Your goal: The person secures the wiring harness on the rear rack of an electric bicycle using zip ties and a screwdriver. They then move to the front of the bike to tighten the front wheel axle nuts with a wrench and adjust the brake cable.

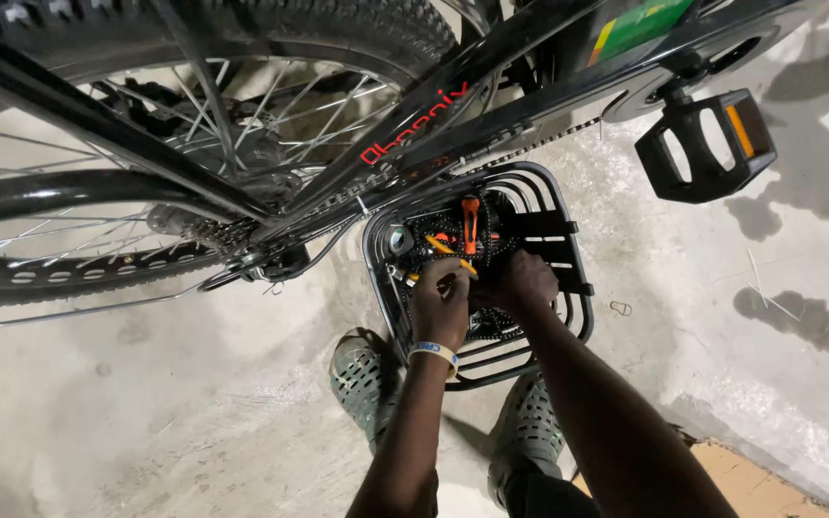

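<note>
Both hands meet over a black slotted plastic basket [568, 288] that sits on the pale concrete floor [146, 412] just ahead of the person's feet. The left hand [440, 305], with a pale wristband [434, 352] on its wrist, has its fingers curled in, pinching something small with a yellow tip; what that item is cannot be made out. The right hand [522, 283] lies knuckles-up just beside it, fingers bent down into the basket, and whether it grips anything is hidden. Inside the basket, just beyond the fingertips, lie an orange-handled tool [470, 225] and a tangle of dark parts too cluttered to tell apart. Grey perforated shoes [365, 379] stand below the basket. Above it runs a black bicycle frame [453, 115] with its chain [530, 146], a spoked rear wheel [175, 144] and a black pedal with an orange reflector [707, 144], all cut off at the picture's edges.
</note>
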